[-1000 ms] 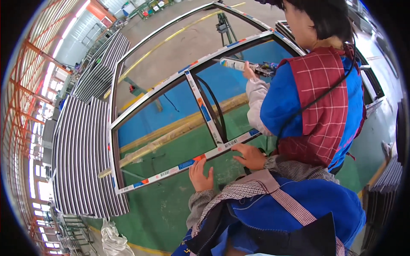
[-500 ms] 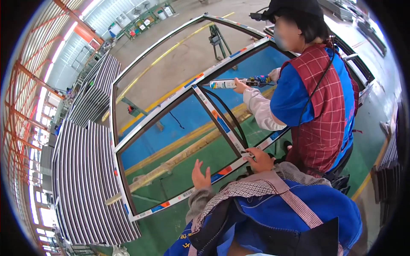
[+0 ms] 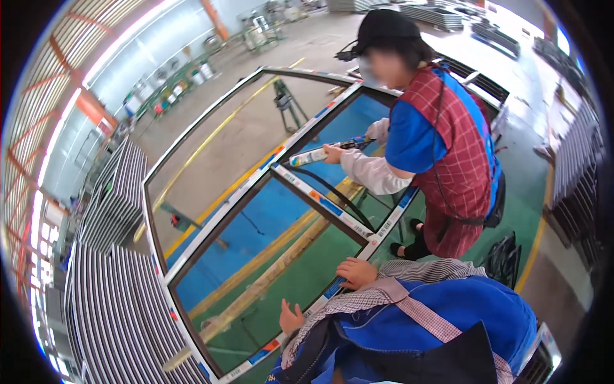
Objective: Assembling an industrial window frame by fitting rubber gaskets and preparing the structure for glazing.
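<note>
A large window frame (image 3: pixel 220 214) with white-taped, dark-edged rails lies before me. My right hand (image 3: pixel 358 273) is on its near rail, fingers bent over the edge, just below the joint with the short crossbar (image 3: pixel 320 201). Lower left of it, my left hand (image 3: pixel 292 318) is held up beside the same rail, fingers apart and nothing in it. Across the frame, another person (image 3: pixel 435 141) in a checked red apron and black cap holds a caulking gun (image 3: pixel 320 153) with both hands. Its tip is near the joint of crossbar and middle rail. A black strip (image 3: pixel 332 191) curves beside the crossbar.
Stacked striped profiles (image 3: pixel 118 307) stand left of the frame. Wrapped yellowish bars (image 3: pixel 272 275) and a green stand (image 3: pixel 288 105) show through the openings. Black bundled material (image 3: pixel 502 259) lies on the floor at right, near more stacked profiles (image 3: pixel 575 153).
My view has shifted, and the frame sits lower in it. My right hand has moved off the crossbar joint, down along the near rail. The other person still holds the caulking gun near the middle joint.
</note>
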A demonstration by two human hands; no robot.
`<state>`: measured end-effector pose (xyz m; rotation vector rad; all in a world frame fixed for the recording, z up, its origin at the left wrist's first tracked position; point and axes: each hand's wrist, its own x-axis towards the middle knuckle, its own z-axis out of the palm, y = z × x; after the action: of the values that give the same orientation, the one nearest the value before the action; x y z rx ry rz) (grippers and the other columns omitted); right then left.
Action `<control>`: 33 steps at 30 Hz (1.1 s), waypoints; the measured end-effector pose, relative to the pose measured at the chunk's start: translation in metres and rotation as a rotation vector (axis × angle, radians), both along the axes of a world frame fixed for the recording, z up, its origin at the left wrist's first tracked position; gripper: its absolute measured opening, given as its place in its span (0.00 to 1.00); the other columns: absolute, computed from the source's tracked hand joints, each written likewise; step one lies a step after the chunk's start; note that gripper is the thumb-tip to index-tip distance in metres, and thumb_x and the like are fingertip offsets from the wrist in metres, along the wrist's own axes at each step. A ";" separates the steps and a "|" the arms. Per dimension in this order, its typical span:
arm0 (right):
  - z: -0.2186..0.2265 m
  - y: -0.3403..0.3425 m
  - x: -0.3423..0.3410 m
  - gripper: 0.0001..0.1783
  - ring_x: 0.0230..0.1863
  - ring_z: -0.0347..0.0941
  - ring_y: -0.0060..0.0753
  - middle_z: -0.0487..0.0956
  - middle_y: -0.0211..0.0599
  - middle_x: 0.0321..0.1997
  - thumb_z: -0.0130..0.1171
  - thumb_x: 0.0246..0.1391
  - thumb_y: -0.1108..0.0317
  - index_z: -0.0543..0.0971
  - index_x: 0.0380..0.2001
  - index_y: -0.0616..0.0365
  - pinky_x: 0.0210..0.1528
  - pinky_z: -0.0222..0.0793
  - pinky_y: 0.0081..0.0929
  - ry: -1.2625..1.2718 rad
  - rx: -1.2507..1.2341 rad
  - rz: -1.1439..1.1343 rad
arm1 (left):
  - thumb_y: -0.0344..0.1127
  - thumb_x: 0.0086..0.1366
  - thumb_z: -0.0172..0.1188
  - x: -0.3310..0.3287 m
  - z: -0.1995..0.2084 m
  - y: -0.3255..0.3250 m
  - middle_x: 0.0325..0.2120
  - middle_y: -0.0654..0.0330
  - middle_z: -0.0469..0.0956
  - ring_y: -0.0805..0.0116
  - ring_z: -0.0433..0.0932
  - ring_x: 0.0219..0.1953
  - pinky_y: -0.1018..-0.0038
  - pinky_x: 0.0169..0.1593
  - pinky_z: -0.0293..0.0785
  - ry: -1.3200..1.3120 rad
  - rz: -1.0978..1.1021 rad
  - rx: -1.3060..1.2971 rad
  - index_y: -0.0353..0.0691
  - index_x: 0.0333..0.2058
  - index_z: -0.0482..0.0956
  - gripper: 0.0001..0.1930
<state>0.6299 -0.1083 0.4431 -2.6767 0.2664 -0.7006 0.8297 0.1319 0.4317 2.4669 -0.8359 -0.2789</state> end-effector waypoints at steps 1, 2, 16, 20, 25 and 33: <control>-0.006 0.002 0.002 0.23 0.48 0.73 0.39 0.78 0.37 0.43 0.67 0.44 0.54 0.76 0.40 0.55 0.57 0.66 0.39 -0.014 -0.056 0.016 | 0.47 0.65 0.54 0.003 0.002 -0.006 0.48 0.50 0.78 0.48 0.76 0.50 0.58 0.52 0.71 -0.006 -0.033 -0.006 0.35 0.61 0.62 0.31; -0.005 0.005 0.004 0.22 0.47 0.73 0.38 0.77 0.35 0.41 0.66 0.45 0.53 0.76 0.38 0.55 0.57 0.66 0.39 -0.001 -0.075 -0.004 | 0.48 0.65 0.53 0.004 0.003 -0.007 0.48 0.50 0.78 0.48 0.76 0.50 0.58 0.52 0.71 0.000 -0.061 0.007 0.35 0.61 0.62 0.31; 0.011 0.017 0.004 0.13 0.40 0.73 0.38 0.76 0.34 0.31 0.61 0.52 0.55 0.77 0.33 0.53 0.57 0.66 0.38 0.123 -0.028 -0.137 | 0.53 0.68 0.49 0.003 -0.003 -0.008 0.49 0.53 0.77 0.50 0.75 0.50 0.57 0.53 0.69 -0.006 -0.159 -0.004 0.40 0.61 0.63 0.30; 0.014 0.015 0.005 0.12 0.39 0.73 0.39 0.76 0.34 0.31 0.60 0.53 0.57 0.78 0.32 0.53 0.54 0.67 0.38 0.146 -0.022 -0.144 | 0.51 0.68 0.48 0.000 0.005 -0.011 0.48 0.53 0.78 0.51 0.74 0.51 0.57 0.54 0.68 -0.014 -0.149 -0.015 0.40 0.61 0.63 0.28; 0.018 0.020 0.012 0.12 0.39 0.74 0.39 0.77 0.34 0.30 0.59 0.54 0.56 0.78 0.31 0.54 0.55 0.67 0.40 0.185 -0.008 -0.093 | 0.49 0.67 0.51 -0.003 0.004 0.000 0.47 0.53 0.78 0.51 0.75 0.50 0.58 0.53 0.69 0.013 -0.084 -0.027 0.39 0.60 0.65 0.28; 0.032 0.016 0.011 0.16 0.36 0.75 0.38 0.77 0.35 0.26 0.56 0.56 0.54 0.79 0.25 0.55 0.50 0.68 0.36 0.217 0.033 -0.147 | 0.49 0.68 0.50 -0.001 0.005 -0.004 0.48 0.51 0.78 0.51 0.75 0.51 0.59 0.54 0.69 0.014 -0.133 -0.013 0.38 0.59 0.65 0.27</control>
<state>0.6410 -0.0926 0.4751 -2.7231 0.5316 -0.4410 0.8291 0.1279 0.4362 2.3985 -0.9949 -0.3362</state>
